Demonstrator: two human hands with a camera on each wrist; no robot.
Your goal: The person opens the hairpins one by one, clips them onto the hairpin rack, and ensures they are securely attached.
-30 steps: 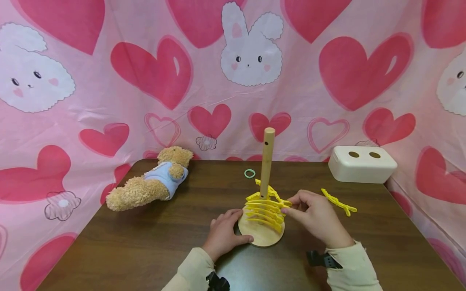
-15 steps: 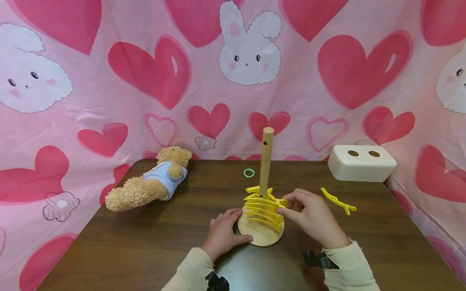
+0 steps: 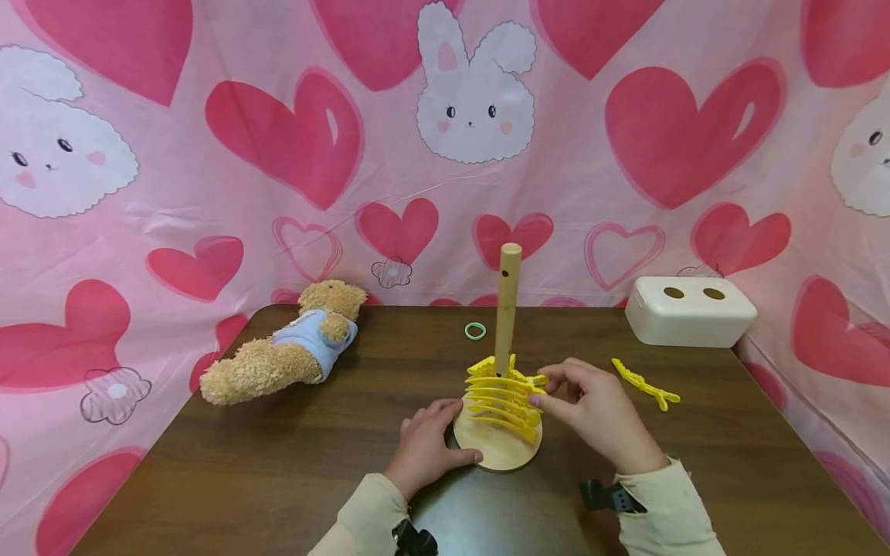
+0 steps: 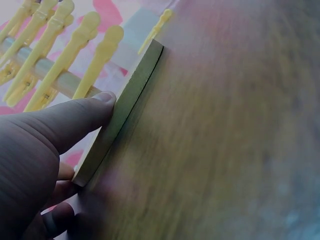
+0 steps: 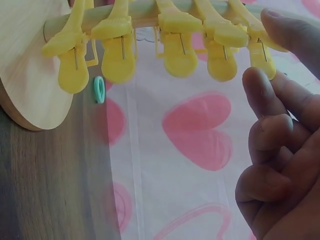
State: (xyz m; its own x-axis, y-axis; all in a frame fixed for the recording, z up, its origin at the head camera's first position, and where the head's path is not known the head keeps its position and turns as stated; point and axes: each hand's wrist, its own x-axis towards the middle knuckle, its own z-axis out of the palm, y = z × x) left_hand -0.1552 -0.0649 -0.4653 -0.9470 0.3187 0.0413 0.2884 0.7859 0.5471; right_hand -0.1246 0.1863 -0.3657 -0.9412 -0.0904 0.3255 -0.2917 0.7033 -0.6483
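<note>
A round wooden base [image 3: 497, 457] carries an upright wooden post [image 3: 507, 309] with small holes in it. Several yellow spring clips [image 4: 102, 60] are stacked along the post, their handles toward the right. My left hand [image 3: 431, 444] grips the base's left edge, thumb over the near rim and fingers along the far side. With thumb and index finger my right hand [image 3: 605, 413] pinches the handles of the topmost clip [image 5: 262, 62], which sits at the post. The right hand's other fingers curl below it in the right wrist view.
One loose yellow clip [image 3: 647, 384] lies on the dark wooden table [image 3: 243, 479] to the right. A green ring [image 3: 476, 338] lies behind the post. At the back left is a teddy bear [image 3: 271, 371] in a blue shirt; a white box [image 3: 688, 320] with two holes stands back right.
The right hand has shifted slightly left and the topmost clip has turned, its far end coming down and in toward the post. The left hand keeps its grip on the base.
</note>
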